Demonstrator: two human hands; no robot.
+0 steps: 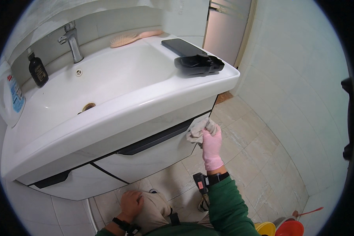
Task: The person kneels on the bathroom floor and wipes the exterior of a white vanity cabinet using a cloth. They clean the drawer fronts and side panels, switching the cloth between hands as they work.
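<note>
Over a tiled floor (249,129), the gloved right hand (212,146) grips a bunched cloth (196,132), long axis unclear, at the white cabinet's (157,157) right front edge; the left hand (131,202) rests on a knee (157,204), finger state unclear.

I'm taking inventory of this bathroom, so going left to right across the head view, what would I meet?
White plastic jug, small black bottle, silver metal faucet, peach oval hairbrush, crumpled off-white cloth, round yellow container, round red container.

A hairbrush (134,37) lies near a phone (182,47).
</note>
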